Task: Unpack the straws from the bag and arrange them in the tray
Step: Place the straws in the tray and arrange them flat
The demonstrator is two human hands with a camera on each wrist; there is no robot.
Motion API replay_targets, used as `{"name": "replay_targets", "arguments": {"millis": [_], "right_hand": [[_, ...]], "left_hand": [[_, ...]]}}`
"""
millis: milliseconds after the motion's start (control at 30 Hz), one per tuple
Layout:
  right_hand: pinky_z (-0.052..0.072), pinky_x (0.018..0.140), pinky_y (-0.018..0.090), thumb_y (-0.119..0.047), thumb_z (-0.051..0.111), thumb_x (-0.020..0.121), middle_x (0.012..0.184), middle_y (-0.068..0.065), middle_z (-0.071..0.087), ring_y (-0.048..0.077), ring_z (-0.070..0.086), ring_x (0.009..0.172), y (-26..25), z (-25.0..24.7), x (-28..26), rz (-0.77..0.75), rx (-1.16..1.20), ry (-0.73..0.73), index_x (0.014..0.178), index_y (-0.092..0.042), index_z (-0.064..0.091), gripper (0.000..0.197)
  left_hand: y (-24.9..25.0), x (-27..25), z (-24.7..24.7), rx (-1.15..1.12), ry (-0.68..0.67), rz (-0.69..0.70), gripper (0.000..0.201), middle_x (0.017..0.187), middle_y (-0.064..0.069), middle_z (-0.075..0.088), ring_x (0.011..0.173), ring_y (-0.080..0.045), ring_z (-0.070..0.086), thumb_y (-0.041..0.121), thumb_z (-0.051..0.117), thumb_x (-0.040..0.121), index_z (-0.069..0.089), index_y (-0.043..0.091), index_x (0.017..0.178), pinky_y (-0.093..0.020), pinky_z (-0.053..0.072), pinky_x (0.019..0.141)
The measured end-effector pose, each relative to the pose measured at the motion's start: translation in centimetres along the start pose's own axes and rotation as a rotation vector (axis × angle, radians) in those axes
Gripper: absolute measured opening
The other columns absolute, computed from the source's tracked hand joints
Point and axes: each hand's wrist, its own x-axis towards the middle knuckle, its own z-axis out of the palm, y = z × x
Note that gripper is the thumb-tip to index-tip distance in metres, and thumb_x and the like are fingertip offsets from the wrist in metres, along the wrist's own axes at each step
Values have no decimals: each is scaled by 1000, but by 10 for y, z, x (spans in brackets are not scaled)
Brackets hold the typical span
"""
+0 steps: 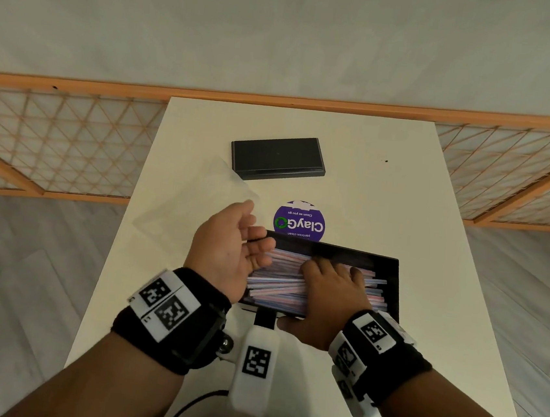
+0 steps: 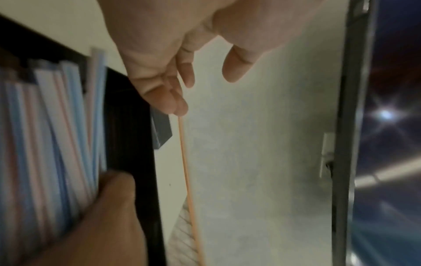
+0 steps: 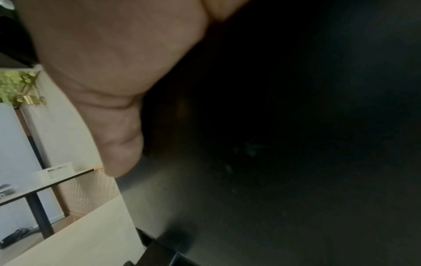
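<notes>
My left hand hangs open-palmed at the tray's left end, holding nothing – straws lie inside, long axis left-right – my right hand rests flat on them, fingers spread, nearer the pile

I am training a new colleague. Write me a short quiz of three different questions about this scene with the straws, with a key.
1. True or false: the straws lie in the black tray.
2. Which hand lies flat on the straws: A) left hand, B) right hand?
3. Fill in: the purple round sticker sits between the near tray and the ____ black box.

Key: 1 true; 2 B; 3 far.
</notes>
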Motion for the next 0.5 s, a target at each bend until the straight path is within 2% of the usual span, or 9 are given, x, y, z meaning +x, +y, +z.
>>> {"name": "replay_targets", "arguments": {"millis": [33, 133, 200, 267, 300, 367, 433, 500], "right_hand": [[24, 113, 56, -77, 58, 63, 137, -2, 47, 26, 44, 127, 0, 1, 0, 20, -1, -3, 129, -26, 37, 86], [27, 109, 56, -83, 54, 59, 133, -2, 51, 27, 45, 123, 1, 1, 2, 54, -36, -2, 130, -25, 38, 93], [24, 109, 59, -88, 51, 56, 130, -1, 48, 27, 43, 122, 2, 0, 2, 49, -91, 1, 130, -26, 43, 97], [18, 112, 63, -92, 46, 52, 131, 0, 45, 28, 40, 124, 3, -1, 1, 61, -112, 2, 130, -25, 46, 103], [16, 113, 63, -93, 45, 51, 133, 1, 44, 29, 40, 127, 2, -1, 1, 75, -96, -10, 132, -24, 44, 107], [18, 112, 64, -94, 47, 48, 138, 2, 44, 30, 41, 130, 0, 0, 2, 100, -50, -44, 136, -23, 37, 113], [25, 109, 61, -94, 48, 48, 138, 3, 46, 30, 44, 128, -4, -2, 2, 105, -66, -49, 137, -23, 34, 115], [30, 103, 56, -93, 49, 50, 131, 2, 51, 29, 48, 121, -9, -4, 1, 86, -127, -16, 132, -23, 38, 109]], "left_hand": [[-1, 1, 1, 78, 21, 87, 23, 83, -7, 62, 71, -21, 62, 31, 58, 102, 58, 10, 92, -33, 48, 60], [-9, 8, -7, 462, 84, 479, 27, 80, 3, 61, 75, -9, 57, 30, 60, 100, 58, 8, 85, -32, 46, 72], [-16, 13, -15, 576, 81, 597, 28, 87, 9, 62, 82, -5, 57, 39, 61, 97, 60, 12, 93, -29, 44, 79], [-26, 19, -21, 653, 47, 561, 37, 118, 8, 61, 109, -9, 56, 47, 57, 96, 57, 17, 119, -29, 41, 94], [-32, 21, -22, 709, 8, 519, 46, 132, 8, 53, 120, -8, 49, 47, 54, 101, 50, 17, 135, -27, 36, 100], [-45, 21, -21, 786, -89, 463, 70, 138, 9, 37, 127, -3, 36, 56, 45, 101, 30, 13, 155, -22, 28, 103], [-57, 20, -20, 787, -130, 462, 90, 142, 6, 38, 126, -3, 35, 66, 34, 90, 18, 11, 160, -20, 27, 104], [-62, 23, -21, 802, -97, 503, 94, 155, -4, 36, 131, -5, 33, 67, 27, 87, 15, 10, 160, -21, 25, 106]]}}
